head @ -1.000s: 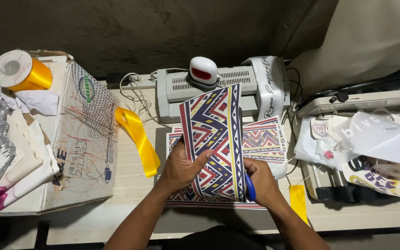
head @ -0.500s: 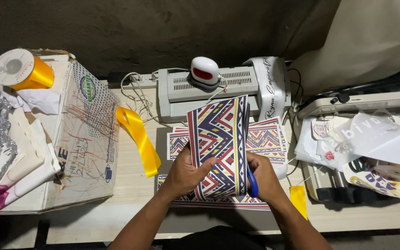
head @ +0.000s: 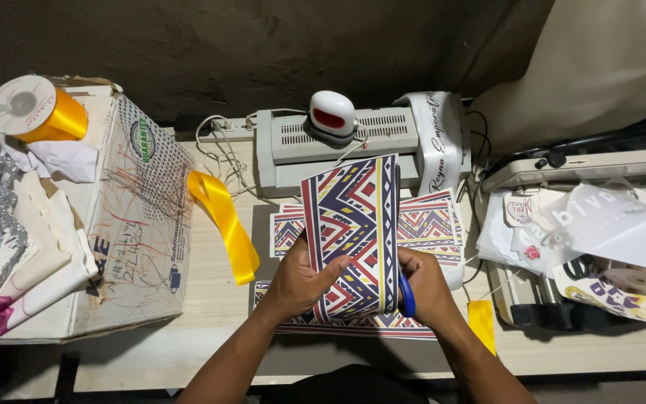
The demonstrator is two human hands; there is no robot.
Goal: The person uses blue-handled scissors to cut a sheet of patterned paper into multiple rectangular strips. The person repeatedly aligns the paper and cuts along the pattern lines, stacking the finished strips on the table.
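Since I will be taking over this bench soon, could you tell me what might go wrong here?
The blue-handled scissors in the right hand cut close to the left hand steadying the patterned sheet, so fingers could get nicked. The sheet stands unsupported and could flex, skewing the cut. The yellow ribbon trailing nearby could snag.

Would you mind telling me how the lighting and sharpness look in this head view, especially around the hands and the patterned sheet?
In the head view, the patterned sheet is evenly lit and sharp, its stripes crisp; the left hand and right hand show no motion blur; the wall behind is dim; the white cloth at upper right is bright but not blown out; straight edges bow slightly near the borders, a wide-lens effect.
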